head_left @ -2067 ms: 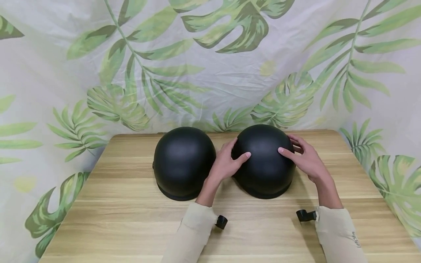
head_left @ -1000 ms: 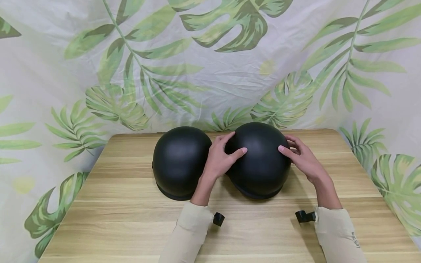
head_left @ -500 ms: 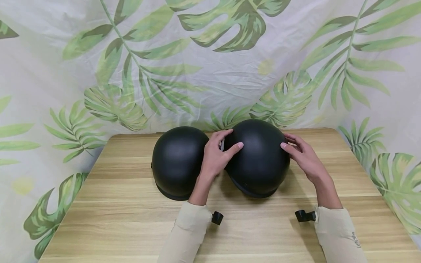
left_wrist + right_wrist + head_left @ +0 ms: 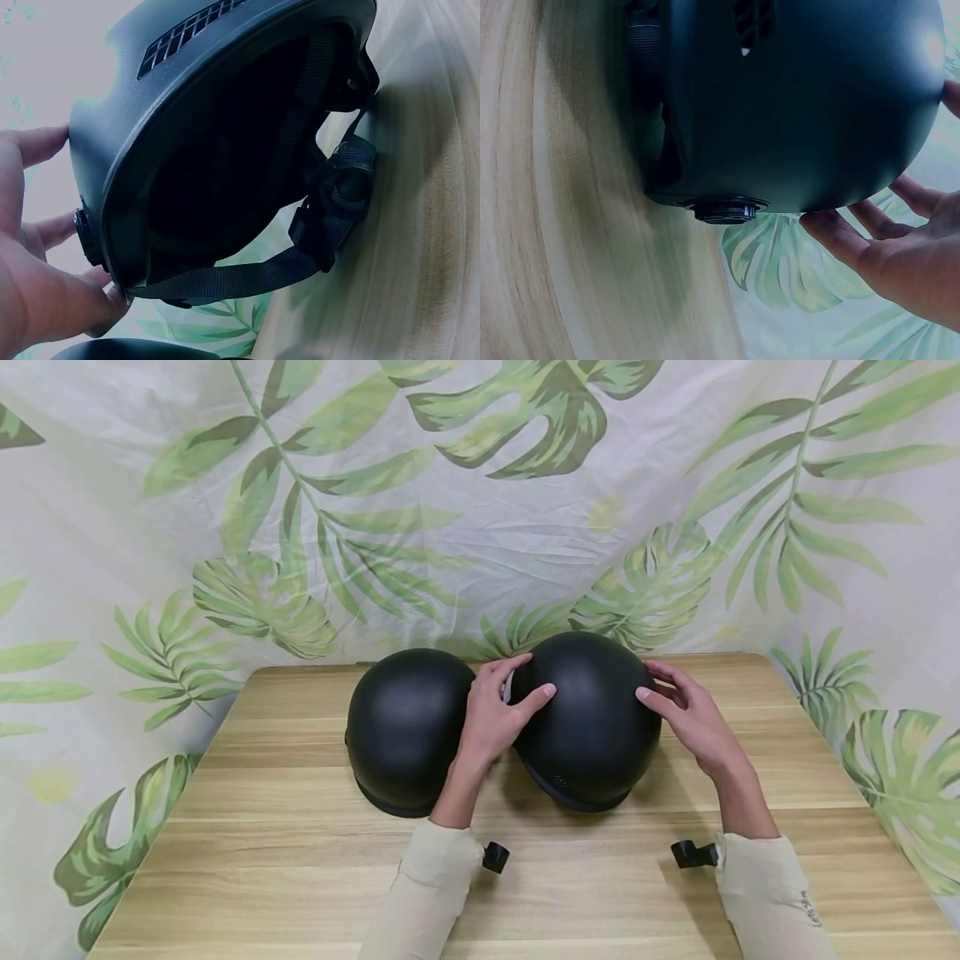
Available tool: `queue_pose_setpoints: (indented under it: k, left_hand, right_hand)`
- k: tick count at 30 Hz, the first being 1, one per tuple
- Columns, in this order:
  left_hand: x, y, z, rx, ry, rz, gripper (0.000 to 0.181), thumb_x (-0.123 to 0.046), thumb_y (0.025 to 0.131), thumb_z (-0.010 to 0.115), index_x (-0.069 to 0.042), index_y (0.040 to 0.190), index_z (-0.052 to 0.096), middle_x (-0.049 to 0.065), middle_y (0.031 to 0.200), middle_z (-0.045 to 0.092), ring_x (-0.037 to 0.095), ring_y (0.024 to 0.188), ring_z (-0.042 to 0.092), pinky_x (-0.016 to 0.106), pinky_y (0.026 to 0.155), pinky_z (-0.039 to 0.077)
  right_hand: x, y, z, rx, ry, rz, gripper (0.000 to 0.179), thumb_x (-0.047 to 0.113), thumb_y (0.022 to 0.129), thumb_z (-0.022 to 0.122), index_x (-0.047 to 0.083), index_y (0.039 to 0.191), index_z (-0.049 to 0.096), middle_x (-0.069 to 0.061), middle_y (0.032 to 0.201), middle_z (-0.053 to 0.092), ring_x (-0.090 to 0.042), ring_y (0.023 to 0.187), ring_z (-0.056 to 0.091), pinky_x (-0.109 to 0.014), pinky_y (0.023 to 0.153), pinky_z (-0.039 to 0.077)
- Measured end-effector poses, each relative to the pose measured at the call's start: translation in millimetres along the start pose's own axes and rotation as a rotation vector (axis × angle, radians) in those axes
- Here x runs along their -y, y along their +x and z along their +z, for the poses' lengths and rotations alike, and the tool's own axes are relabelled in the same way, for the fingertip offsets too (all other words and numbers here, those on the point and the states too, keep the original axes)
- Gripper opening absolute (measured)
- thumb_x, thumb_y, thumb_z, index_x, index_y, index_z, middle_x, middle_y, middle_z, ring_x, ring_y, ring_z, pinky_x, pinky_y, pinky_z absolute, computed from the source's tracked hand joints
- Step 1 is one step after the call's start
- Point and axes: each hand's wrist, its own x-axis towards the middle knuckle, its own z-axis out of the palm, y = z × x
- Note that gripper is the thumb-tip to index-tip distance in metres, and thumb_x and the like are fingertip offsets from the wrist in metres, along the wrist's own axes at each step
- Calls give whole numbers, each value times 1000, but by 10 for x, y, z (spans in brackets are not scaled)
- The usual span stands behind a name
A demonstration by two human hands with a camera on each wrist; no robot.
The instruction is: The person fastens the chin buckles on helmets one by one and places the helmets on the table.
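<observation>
Two black helmets stand side by side. The right helmet (image 4: pixel 588 727) is held between both hands and tilted, its left side raised off the table. My left hand (image 4: pixel 491 714) grips its left edge, thumb on the near face and fingers behind. On the opposite side my right hand (image 4: pixel 693 722) holds the shell with thumb in front and fingertips behind. In the left wrist view the dark hollow inside shows, with a chin strap (image 4: pixel 240 279) hanging and a side knob (image 4: pixel 88 236). Another knob (image 4: pixel 726 211) appears in the right wrist view. The left helmet (image 4: pixel 405 727) rests untouched by any fingertips.
The wooden table (image 4: pixel 247 860) ends at a back edge against a leaf-printed cloth (image 4: pixel 480 527). A black camera mount (image 4: pixel 495 857) juts from the left sleeve, and another mount (image 4: pixel 692 853) from the right. The left forearm passes close to the left helmet.
The right helmet's left side has risen, tilting it, and it has shifted slightly left. My left hand has moved left and up with its edge. The last half second shows almost no motion.
</observation>
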Motion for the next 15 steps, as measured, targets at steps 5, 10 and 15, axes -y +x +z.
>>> queue_pose_setpoints:
  k: [5, 10, 15]
  left_hand:
    - [-4, 6, 4, 3, 8, -5, 61, -45, 92, 79, -21, 147, 65, 13, 149, 53, 36, 137, 52, 55, 112, 43]
    - [-12, 5, 1, -4, 14, 2, 61, -45, 91, 80, -21, 146, 66, 12, 149, 55, 35, 136, 53, 53, 110, 45]
    - [-9, -8, -6, -24, -2, 50, 58, -40, 91, 81, -18, 143, 68, 10, 147, 59, 33, 124, 57, 52, 101, 49]
  right_hand:
    - [1, 8, -4, 4, -19, 11, 69, 35, 107, 64, 8, 164, 37, -12, 166, 38, -34, 153, 38, -10, 101, 42]
    - [0, 8, -12, 10, -19, 11, 69, 36, 108, 64, 8, 164, 36, -13, 166, 37, -34, 154, 37, -9, 101, 42]
    - [13, -5, -19, 25, -11, 21, 69, 38, 109, 59, 7, 165, 33, -15, 167, 35, -31, 150, 41, -11, 101, 43]
